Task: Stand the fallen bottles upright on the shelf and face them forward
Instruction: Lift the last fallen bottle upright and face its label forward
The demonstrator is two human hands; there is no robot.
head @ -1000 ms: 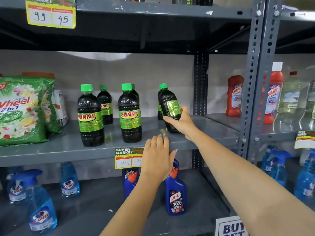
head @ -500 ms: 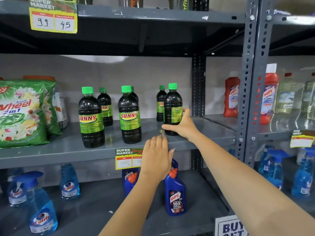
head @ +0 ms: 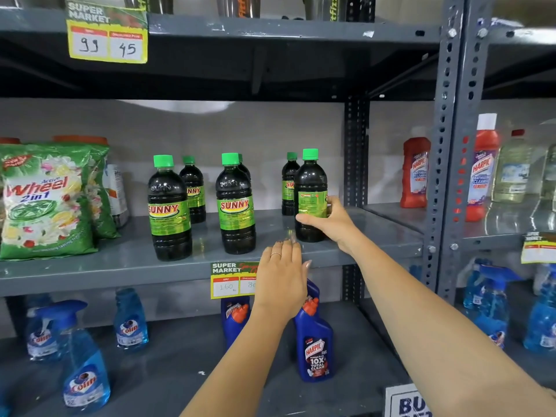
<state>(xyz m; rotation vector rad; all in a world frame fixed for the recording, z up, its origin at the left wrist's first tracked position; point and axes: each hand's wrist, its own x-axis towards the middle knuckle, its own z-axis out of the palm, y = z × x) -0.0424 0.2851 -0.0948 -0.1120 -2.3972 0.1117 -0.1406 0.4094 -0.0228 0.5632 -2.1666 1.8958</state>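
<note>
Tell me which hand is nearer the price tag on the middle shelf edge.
Left. The left hand overlaps the price tag; the right hand is higher, gripping a bottle.

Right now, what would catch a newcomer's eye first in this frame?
The right hand gripping an upright dark bottle with a green cap, at the right end of the middle shelf, its back label outward. The left hand rests open on the shelf's front edge. Left of them, two front bottles show bright SUNNY labels.
</note>
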